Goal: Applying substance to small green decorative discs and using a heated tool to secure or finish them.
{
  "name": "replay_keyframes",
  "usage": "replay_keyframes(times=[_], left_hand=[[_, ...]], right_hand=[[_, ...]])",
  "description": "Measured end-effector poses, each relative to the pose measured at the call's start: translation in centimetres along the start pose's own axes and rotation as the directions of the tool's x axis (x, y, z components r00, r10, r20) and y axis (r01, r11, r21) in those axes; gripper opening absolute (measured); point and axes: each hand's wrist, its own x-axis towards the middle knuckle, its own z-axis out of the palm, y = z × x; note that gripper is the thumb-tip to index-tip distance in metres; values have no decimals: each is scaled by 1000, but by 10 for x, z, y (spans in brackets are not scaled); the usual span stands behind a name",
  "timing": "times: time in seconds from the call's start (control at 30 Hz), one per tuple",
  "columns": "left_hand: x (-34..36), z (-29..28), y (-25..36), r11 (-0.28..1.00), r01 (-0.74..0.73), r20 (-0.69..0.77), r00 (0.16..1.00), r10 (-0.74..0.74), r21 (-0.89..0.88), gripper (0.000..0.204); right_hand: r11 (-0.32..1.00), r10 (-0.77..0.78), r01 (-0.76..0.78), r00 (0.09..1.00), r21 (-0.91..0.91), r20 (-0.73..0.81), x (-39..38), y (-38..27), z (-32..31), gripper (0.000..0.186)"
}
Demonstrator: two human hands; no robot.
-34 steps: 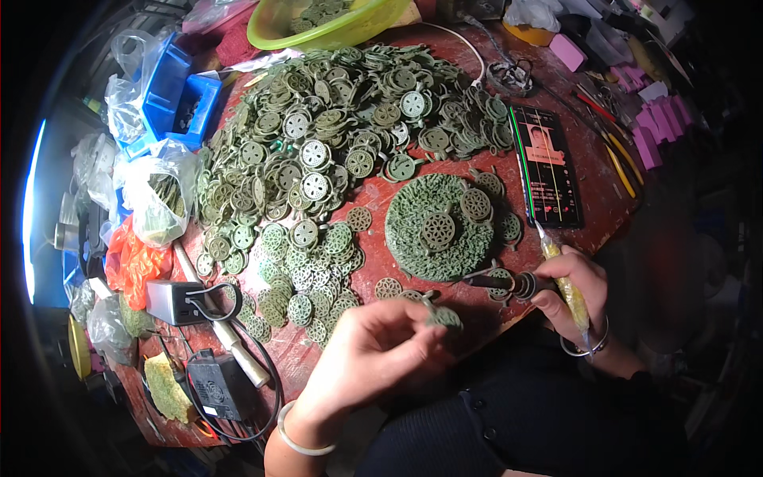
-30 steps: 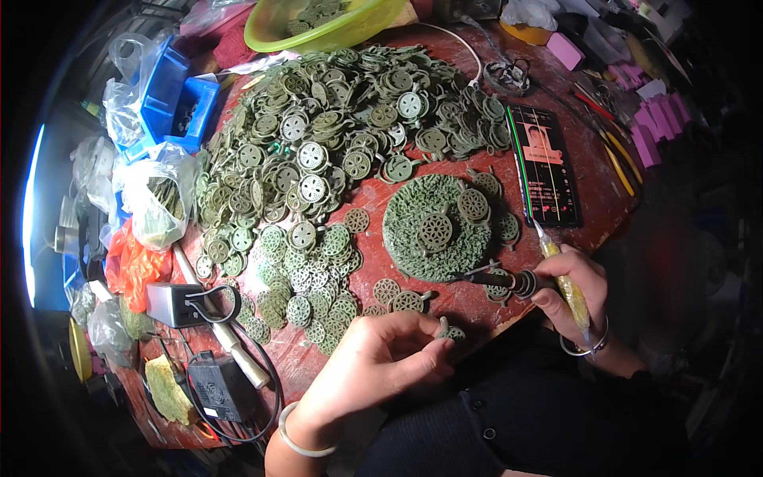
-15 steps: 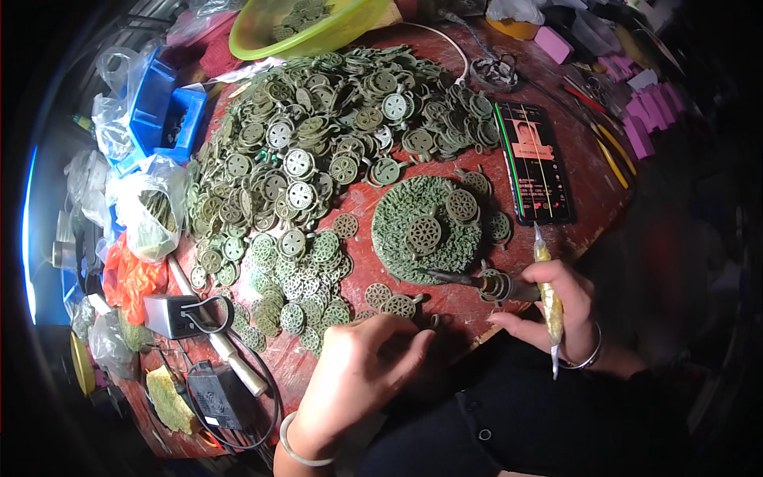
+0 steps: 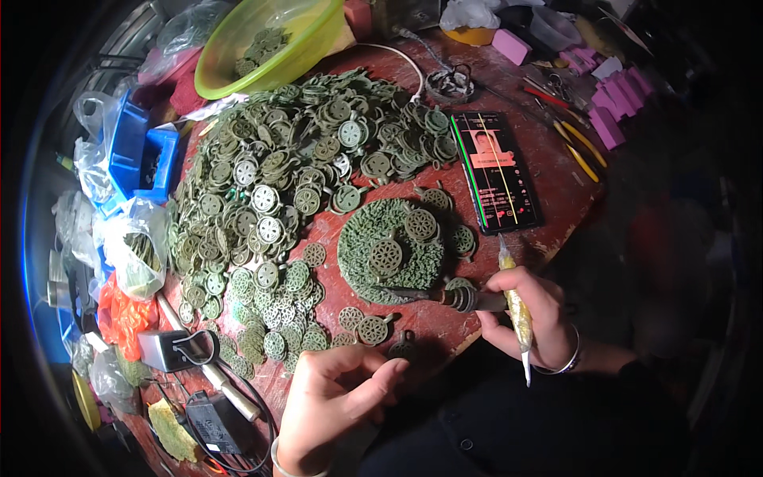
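Observation:
My right hand (image 4: 534, 314), at the table's front edge, grips a dark pointed tool (image 4: 413, 294). A slim gold-wrapped stick (image 4: 518, 314) with pale pointed ends is held in the same hand. The tool's tip points left, over the round green textured pad (image 4: 362, 258). Two openwork metal discs lie on this pad, one a bronze-coloured disc (image 4: 386, 257). My left hand (image 4: 342, 405) is at the lower middle, fingers curled in toward the thumb; whatever they hold is hidden. Just beyond its fingertips are a looped disc (image 4: 372, 328) and a dark disc (image 4: 403, 345).
A big heap of greenish discs (image 4: 262, 159) covers the table's left and middle. Behind it stands a yellow-green basin (image 4: 318, 48). A lit phone (image 4: 497, 171) lies right of the pad, pliers (image 4: 579, 151) farther right. Blue bins (image 4: 127, 151) and a black adapter (image 4: 214, 421) sit left.
The whole view has shifted, so the table and its things appear farther left and lower. Both hands keep nearly the same pose, with the tool and stick still in my right hand.

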Motion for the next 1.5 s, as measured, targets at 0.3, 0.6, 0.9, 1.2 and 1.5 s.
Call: replay_keyframes(times=[0.3, 0.6, 0.9, 1.2, 1.5], left_hand=[[7, -6, -6, 957, 9, 114, 993, 25, -290, 18], [14, -4, -3, 899, 4, 191, 978, 88, -437, 34], [15, -3, -14, 827, -41, 120, 984, 130, -561, 13], [14, 2, -8, 875, -99, 3, 994, 114, -474, 6], [14, 4, -8, 877, -97, -12, 995, 104, -470, 7]], right_hand=[[985, 122, -118, 992, 122, -24, 4, -11, -6, 31], [943, -13, -34, 990, 331, 140, 23, -29, -1, 32], [912, -171, 84, 967, 402, 187, 35, -33, 17, 30], [982, -167, 151, 975, -111, -149, 13, 17, 2, 34], [955, -167, 139, 982, -263, -85, 11, 23, -7, 30]])
